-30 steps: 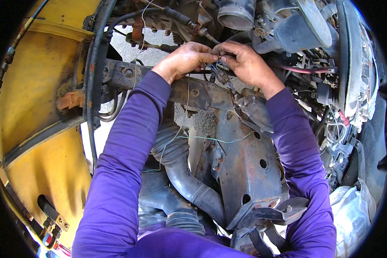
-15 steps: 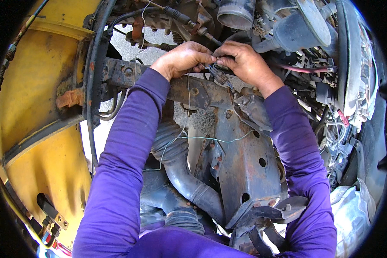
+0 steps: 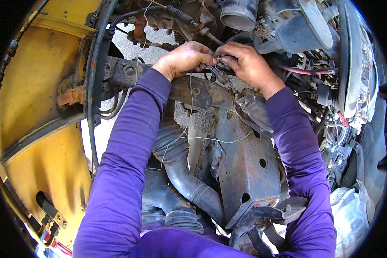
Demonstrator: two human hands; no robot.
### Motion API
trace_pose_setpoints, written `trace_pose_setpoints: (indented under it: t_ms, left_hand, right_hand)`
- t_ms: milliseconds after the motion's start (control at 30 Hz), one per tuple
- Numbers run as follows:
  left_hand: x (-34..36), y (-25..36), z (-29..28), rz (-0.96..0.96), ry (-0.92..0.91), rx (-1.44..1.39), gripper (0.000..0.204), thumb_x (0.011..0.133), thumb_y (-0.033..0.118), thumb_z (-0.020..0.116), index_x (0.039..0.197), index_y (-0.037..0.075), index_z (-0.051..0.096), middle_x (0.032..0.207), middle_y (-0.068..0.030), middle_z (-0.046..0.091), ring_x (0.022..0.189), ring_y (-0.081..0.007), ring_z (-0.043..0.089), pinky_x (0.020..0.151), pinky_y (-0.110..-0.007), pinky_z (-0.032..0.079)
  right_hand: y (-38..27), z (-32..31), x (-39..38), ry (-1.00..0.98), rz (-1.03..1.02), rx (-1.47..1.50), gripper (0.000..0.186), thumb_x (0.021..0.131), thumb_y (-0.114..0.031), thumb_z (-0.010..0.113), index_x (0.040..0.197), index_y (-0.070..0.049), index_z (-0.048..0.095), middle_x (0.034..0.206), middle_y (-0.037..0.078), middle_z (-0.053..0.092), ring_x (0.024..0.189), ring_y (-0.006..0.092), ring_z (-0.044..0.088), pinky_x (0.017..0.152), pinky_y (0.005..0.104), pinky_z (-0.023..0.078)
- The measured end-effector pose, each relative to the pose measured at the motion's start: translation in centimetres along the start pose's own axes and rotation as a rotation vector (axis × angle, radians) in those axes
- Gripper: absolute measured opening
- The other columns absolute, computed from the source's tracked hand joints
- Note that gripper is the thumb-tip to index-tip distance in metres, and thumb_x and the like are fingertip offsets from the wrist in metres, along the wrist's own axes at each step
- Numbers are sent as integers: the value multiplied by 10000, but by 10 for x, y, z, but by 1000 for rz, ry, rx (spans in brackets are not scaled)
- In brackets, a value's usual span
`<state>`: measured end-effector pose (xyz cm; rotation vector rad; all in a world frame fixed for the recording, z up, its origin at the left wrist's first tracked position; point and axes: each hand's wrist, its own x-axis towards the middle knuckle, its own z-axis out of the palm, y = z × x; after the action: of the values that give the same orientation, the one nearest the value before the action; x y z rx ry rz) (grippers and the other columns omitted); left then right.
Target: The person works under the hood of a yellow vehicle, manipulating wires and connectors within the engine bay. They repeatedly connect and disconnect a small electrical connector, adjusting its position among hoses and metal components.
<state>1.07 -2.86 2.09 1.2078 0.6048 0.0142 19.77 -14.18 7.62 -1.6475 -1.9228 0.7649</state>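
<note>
My two hands meet fingertip to fingertip above a rusty frame rail (image 3: 182, 89). My left hand (image 3: 185, 59) pinches thin wire ends, its fingers curled toward the right. From the other side my right hand (image 3: 245, 63) pinches at the same spot between thumb and forefinger. Just under the fingertips hangs a bundle of wires with a grey connector (image 3: 221, 77). A thin pale wire (image 3: 191, 103) drops from beneath my left hand and meets a thin green wire (image 3: 219, 140) lower down. The exact joint between the fingertips is too small to make out.
A yellow body panel (image 3: 38, 86) stands at the left behind a black hose (image 3: 91, 86). Below my hands lie a ribbed grey pipe (image 3: 172, 142) and a holed metal bracket (image 3: 245, 163). A grey canister (image 3: 301, 34), a red hose (image 3: 305, 70) and tangled wiring fill the right.
Both hands stay at nearly the same place, fingertips together. My right fingers have shifted slightly at the wires. The whole view has moved a few pixels.
</note>
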Motion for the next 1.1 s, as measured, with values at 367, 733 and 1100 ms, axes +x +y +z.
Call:
trace_pose_setpoints:
  t_ms: [367, 733, 1100]
  left_hand:
    - [-5, 6, 3, 9, 112, 88, 229, 828, 189, 788, 943, -9, 773, 795, -28, 713, 688, -104, 588, 632, -278, 470]
    - [-4, 2, 10, 123, 181, 268, 319, 845, 209, 752, 1041, -43, 757, 911, -65, 757, 841, -147, 662, 797, -295, 513]
    - [-4, 1, 8, 88, 139, 230, 322, 876, 240, 738, 1071, -16, 756, 874, -41, 721, 798, -120, 610, 739, -294, 477]
  right_hand:
    - [1, 4, 3, -1, -30, -189, 211, 881, -133, 695, 1044, -1, 671, 990, 164, 668, 921, 401, 654, 829, 463, 550]
    - [7, 4, 7, -35, 541, 49, 395, 966, -313, 548, 1053, 44, 694, 1001, 266, 716, 952, 438, 677, 853, 451, 530]
    - [-1, -2, -5, -13, 62, -161, 256, 926, -98, 675, 1180, -85, 647, 1105, 109, 641, 1014, 373, 661, 841, 456, 551]
